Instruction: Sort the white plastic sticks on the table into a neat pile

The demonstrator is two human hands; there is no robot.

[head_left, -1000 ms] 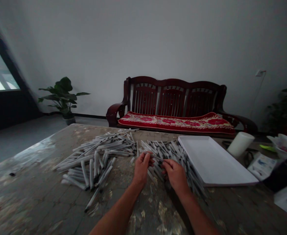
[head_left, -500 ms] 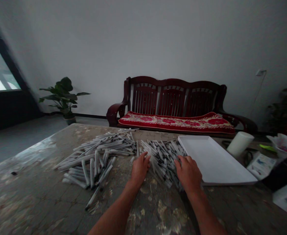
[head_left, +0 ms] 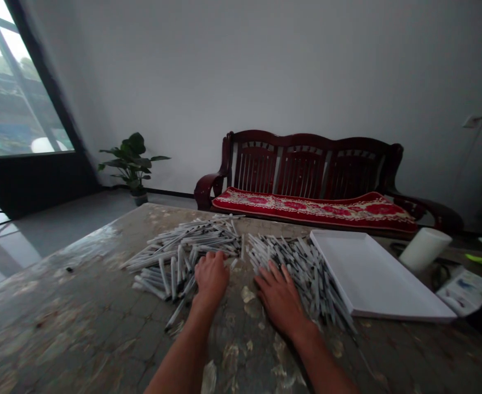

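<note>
Two heaps of pens with clear-whitish barrels and dark tips lie on the table: a left heap and a right heap. My left hand is at the near right edge of the left heap, back up and fingers curled down; whatever is under them is hidden. Flat against the near left side of the right heap rests my right hand, fingers outstretched and slightly apart, touching pens. A few loose pens lie in the gap between the heaps.
A shallow white tray adjoins the right heap. Beyond it stand a white roll and a printed box. A small black piece lies on the left of the stone-patterned table. Behind are a wooden bench and a potted plant.
My left hand has moved left, from the right heap to the left heap. My right hand has moved left across the right heap and flattened. The view has turned slightly left.
</note>
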